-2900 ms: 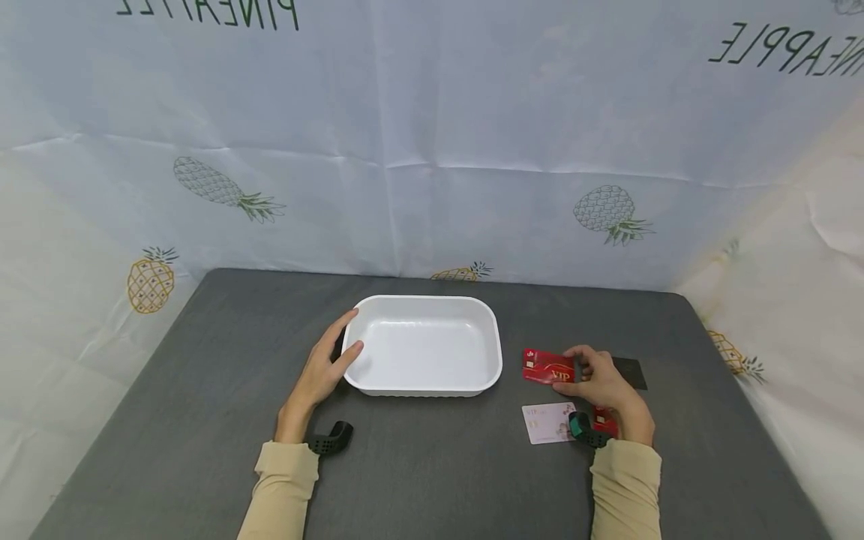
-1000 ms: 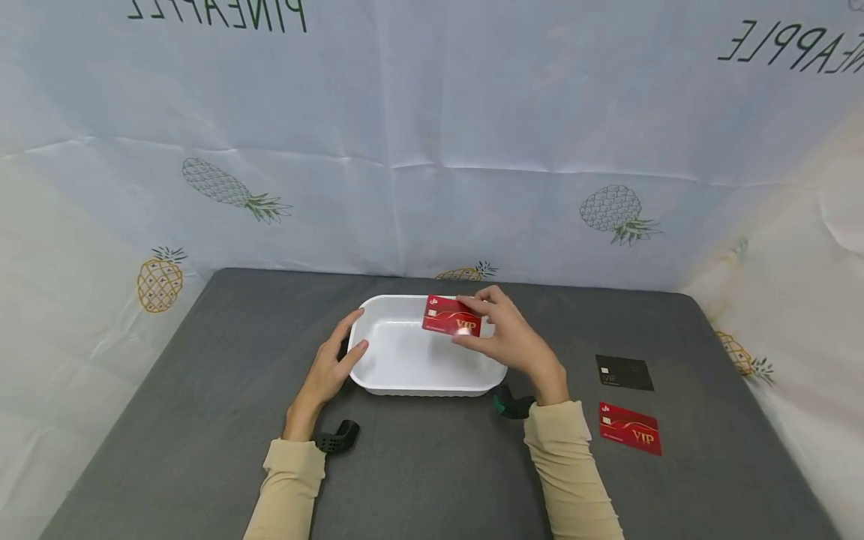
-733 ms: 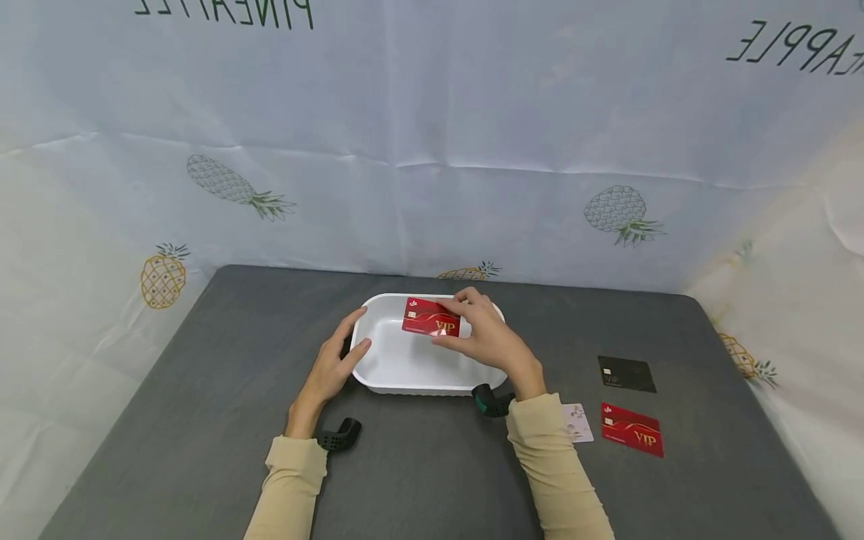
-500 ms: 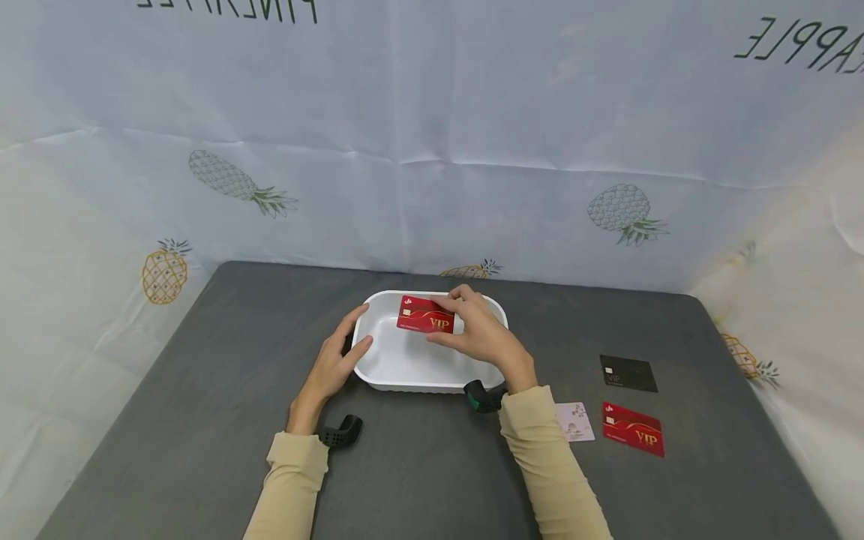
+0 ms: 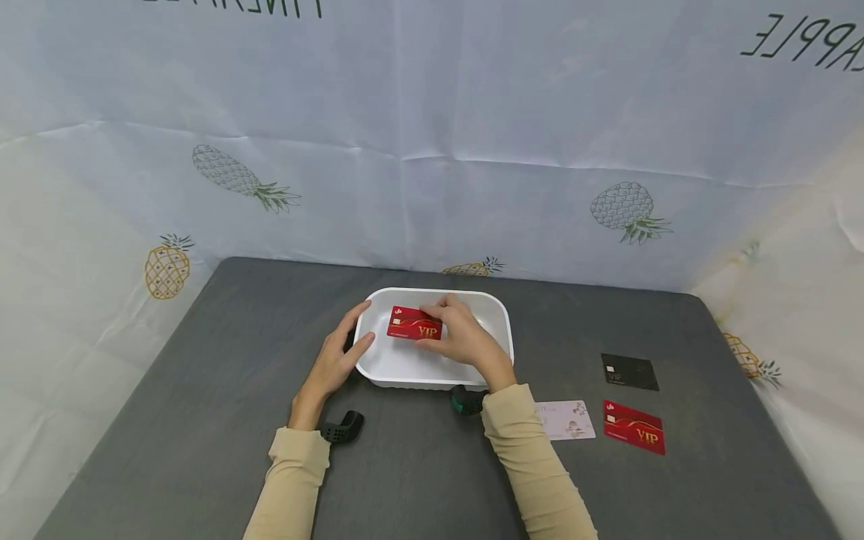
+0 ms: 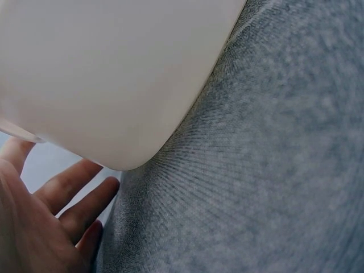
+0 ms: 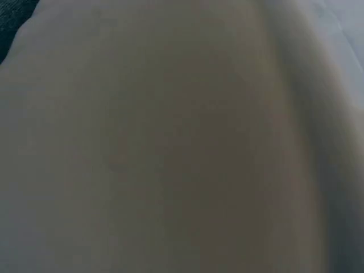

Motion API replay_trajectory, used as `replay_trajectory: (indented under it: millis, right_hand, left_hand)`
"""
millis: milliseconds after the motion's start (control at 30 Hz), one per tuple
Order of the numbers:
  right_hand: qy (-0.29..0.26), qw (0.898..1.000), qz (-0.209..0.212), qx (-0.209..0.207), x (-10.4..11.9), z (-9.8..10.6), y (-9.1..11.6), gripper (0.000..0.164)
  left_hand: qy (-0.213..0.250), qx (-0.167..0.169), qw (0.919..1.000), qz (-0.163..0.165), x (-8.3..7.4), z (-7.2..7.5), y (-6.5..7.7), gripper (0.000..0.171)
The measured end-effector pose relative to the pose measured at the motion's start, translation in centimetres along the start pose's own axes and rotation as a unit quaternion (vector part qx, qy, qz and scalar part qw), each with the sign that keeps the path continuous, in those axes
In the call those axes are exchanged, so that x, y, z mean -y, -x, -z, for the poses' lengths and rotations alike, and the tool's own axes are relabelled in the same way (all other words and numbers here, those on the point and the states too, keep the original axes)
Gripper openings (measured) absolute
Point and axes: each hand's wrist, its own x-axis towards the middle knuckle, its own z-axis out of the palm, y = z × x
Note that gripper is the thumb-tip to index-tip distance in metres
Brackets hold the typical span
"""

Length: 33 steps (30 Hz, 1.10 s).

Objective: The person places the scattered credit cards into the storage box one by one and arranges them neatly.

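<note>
In the head view, a red VIP card (image 5: 405, 322) is pinched between the thumb and fingers of my right hand (image 5: 466, 337), inside or just over the white plastic tray (image 5: 405, 366). Whether the card touches the tray's bottom I cannot tell. At the tray's left end is my left hand (image 5: 331, 364), thumb and fingers spread along the rim. The left wrist view has the tray's outer wall (image 6: 114, 74) close up, with the fairly straight fingers of the left hand (image 6: 45, 222) beside it. A blurred pale surface fills most of the right wrist view.
Right of the tray, a black VIP card (image 5: 630, 372), a second red VIP card (image 5: 634, 427) and a pale pink card (image 5: 570, 420) lie on the dark grey table (image 5: 418, 480). The right sleeve (image 5: 533, 465) covers part of the pink one. A pineapple-print cloth (image 5: 432, 112) hangs behind.
My right hand took the red card from the table at the right, carried it left over the tray and lowered it. The left hand has stayed at the tray's left end.
</note>
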Motion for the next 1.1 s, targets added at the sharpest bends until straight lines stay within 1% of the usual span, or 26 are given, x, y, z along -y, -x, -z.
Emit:
replay_trajectory:
  millis: [200,333,567,733,933,1100]
  right_hand:
    - [0.005,1.000,-0.007,-0.003,0.2,-1.0,-0.5,0.062]
    - [0.015,1.000,-0.013,0.003,0.2,-1.7,-0.9,0.062]
    - [0.019,0.999,-0.045,0.021,0.4,-3.0,-1.4,0.062]
    - [0.051,0.997,-0.053,0.030,0.5,-3.7,-1.8,0.061]
    - [0.079,0.995,-0.053,0.035,0.8,-4.2,-2.3,0.061]
    - [0.075,0.993,-0.064,0.058,0.9,-4.3,-2.5,0.059]
  left_hand:
    - [0.000,0.000,1.0000,0.000,-0.1,0.0,-0.1,0.064]
    - [0.003,0.001,1.0000,0.000,-0.1,0.0,-0.1,0.064]
    - [0.005,0.003,1.0000,-0.002,0.1,0.1,0.0,0.063]
    - [0.008,0.004,1.0000,0.003,0.1,0.1,0.0,0.063]
    - [0.009,0.004,0.9999,0.001,0.1,0.1,0.0,0.063]
    - [0.010,0.004,0.9999,-0.003,0.2,0.1,0.0,0.062]
